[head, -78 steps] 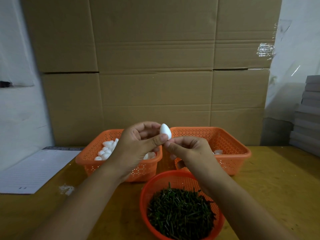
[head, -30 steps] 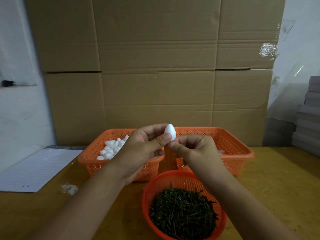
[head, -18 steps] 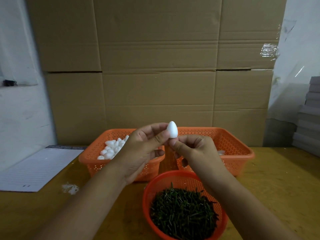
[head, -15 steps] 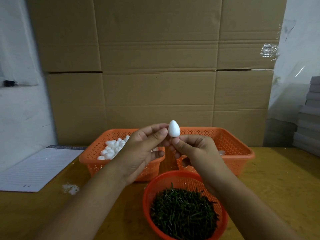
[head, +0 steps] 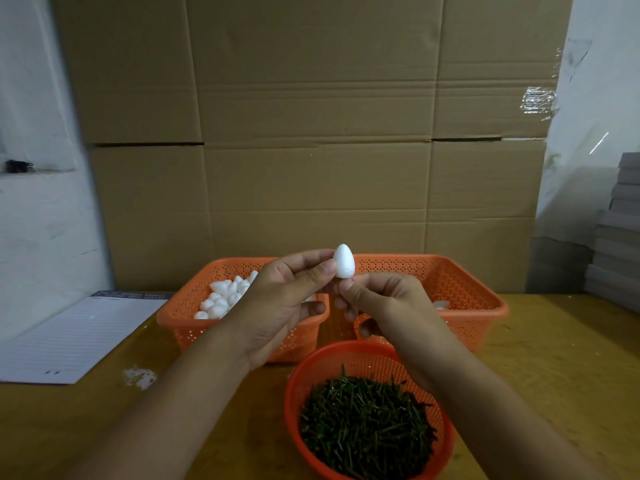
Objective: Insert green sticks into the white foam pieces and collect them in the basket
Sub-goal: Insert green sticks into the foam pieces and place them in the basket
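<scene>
I hold a white egg-shaped foam piece (head: 344, 261) upright above the baskets. My left hand (head: 284, 303) pinches its left side between thumb and forefinger. My right hand (head: 384, 303) pinches its bottom end from below; no stick shows there. Close in front stands a round orange basket (head: 294, 386) full of green sticks (head: 367, 417). Behind my left hand, a rectangular orange basket (head: 180, 306) holds several loose foam pieces (head: 225, 299). A second rectangular orange basket (head: 467, 296) stands to the right, its contents mostly hidden by my right hand.
A lined white sheet (head: 76, 337) lies on the wooden table at the left, with white crumbs (head: 140, 377) near it. A tall cardboard wall (head: 311, 133) closes the back. Grey stacked boards (head: 620, 237) stand at the right edge.
The foam piece stays between both hands and has risen slightly. My left thumb loosened from it half a second ago and now touches its side again.
</scene>
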Demonstrator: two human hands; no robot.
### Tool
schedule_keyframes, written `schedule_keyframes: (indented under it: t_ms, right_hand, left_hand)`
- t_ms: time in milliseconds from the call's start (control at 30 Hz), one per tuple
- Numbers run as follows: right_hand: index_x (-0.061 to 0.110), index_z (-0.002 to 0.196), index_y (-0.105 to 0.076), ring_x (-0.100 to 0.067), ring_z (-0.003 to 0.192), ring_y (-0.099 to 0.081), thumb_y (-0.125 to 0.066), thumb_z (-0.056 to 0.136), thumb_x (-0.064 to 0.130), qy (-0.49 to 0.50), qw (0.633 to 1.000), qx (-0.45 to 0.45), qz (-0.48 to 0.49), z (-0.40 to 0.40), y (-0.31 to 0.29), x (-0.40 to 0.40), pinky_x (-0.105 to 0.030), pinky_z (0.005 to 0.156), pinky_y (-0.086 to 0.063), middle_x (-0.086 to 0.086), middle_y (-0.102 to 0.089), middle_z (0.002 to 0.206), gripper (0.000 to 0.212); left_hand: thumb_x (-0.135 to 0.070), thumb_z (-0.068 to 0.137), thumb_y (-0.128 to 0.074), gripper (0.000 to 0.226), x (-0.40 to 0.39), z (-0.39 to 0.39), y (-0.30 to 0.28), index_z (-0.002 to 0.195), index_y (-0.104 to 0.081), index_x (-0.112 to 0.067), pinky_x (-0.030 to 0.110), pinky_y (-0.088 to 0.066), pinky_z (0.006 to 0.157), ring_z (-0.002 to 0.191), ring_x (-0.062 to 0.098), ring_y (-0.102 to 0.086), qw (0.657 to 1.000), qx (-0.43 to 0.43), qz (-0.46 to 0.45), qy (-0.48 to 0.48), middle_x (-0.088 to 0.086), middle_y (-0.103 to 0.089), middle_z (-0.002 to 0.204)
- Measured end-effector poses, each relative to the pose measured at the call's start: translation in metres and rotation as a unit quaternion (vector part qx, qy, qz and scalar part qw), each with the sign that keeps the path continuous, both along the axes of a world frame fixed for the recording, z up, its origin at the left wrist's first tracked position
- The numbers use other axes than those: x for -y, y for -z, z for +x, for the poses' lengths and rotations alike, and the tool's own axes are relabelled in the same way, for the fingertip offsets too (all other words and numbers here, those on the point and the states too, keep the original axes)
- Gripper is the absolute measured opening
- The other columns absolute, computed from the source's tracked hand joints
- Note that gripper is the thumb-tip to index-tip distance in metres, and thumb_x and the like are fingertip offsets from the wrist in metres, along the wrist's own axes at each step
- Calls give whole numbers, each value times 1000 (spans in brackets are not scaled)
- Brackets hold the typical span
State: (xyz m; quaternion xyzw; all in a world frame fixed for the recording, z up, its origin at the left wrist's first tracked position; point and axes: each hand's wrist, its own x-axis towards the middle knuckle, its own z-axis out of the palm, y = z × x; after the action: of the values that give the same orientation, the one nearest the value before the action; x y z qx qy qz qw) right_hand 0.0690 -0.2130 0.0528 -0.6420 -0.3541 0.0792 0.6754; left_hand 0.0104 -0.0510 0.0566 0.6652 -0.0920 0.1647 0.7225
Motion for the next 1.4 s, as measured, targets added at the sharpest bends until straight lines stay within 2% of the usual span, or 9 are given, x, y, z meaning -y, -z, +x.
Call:
schedule_keyframes:
  t_ms: [167, 300, 500, 633, 933, 1100, 1300, 1400]
  right_hand:
    - [-3, 86, -73, -13, 61, -55, -63, 95, 13, 19, 1000, 14, 12, 0, 0, -1, -22, 51, -43, -2, -65, 64, 21]
    - [2, 83, -74, -6, 59, -56, -64, 94, 15, 25, 999, 23, 6, -1, 0, -2, -21, 52, -43, 5, -65, 61, 20]
    - [0, 88, -74, -19, 66, -54, -64, 94, 16, 23, 1000, -14, 7, -1, -1, -2, -21, 51, -43, -5, -66, 70, 19]
    - [5, 89, -77, -16, 63, -55, -68, 92, 13, 31, 999, -14, 7, -1, 0, -2, -21, 51, -44, -3, -66, 67, 12]
    - [-1, 90, -73, -9, 65, -57, -60, 96, 11, 3, 1000, -21, 4, -1, -2, 0, -21, 53, -44, 0, -67, 70, 19]
    - [-3, 93, -73, -6, 63, -57, -60, 96, 9, 4, 1000, -21, 13, -3, -1, -2, -19, 51, -43, 0, -69, 70, 17]
    - [1, 93, -74, -7, 63, -58, -61, 96, 10, 13, 1000, -20, 18, -1, 1, -3, -21, 51, -43, 1, -70, 72, 16]
    - [4, 93, -74, -6, 63, -59, -63, 95, 11, 29, 999, -21, 24, 0, 1, -3, -21, 51, -45, 0, -71, 74, 14]
  left_hand:
    - [-38, 79, -73, 39, 5, 1, 1, 113, -75, -20, 26, -49, 71, 84, 14, -67, 1000, 7, -10, -9, 5, -74, 94]
    - [-39, 76, -75, 43, 6, 2, 3, 114, -74, -19, 27, -49, 73, 86, 17, -66, 1000, 5, -16, -18, 7, -74, 96]
    - [-33, 74, -77, 39, 5, 2, 2, 111, -74, -20, 22, -51, 64, 81, 13, -65, 998, 7, -46, -37, 7, -74, 98]
    - [-32, 72, -78, 42, 6, 3, 3, 113, -74, -21, 22, -51, 66, 87, 14, -64, 998, 6, -51, -45, 6, -74, 101]
    - [-31, 91, -64, 37, 1, 0, 1, 124, -70, -14, 25, -46, 70, 90, 16, -62, 1000, -15, -21, 14, 8, -69, 100]
    - [-32, 78, -75, 40, -1, 2, 2, 116, -73, -18, 22, -51, 68, 87, 13, -66, 999, -5, -42, 9, 7, -73, 97]
    - [-31, 76, -76, 47, 1, 5, 5, 119, -69, -14, 23, -52, 69, 89, 16, -64, 999, 6, -48, -14, 6, -72, 99]
    - [-29, 76, -77, 45, 0, 6, 5, 119, -70, -14, 22, -52, 67, 84, 11, -63, 998, 7, -58, -17, 5, -71, 98]
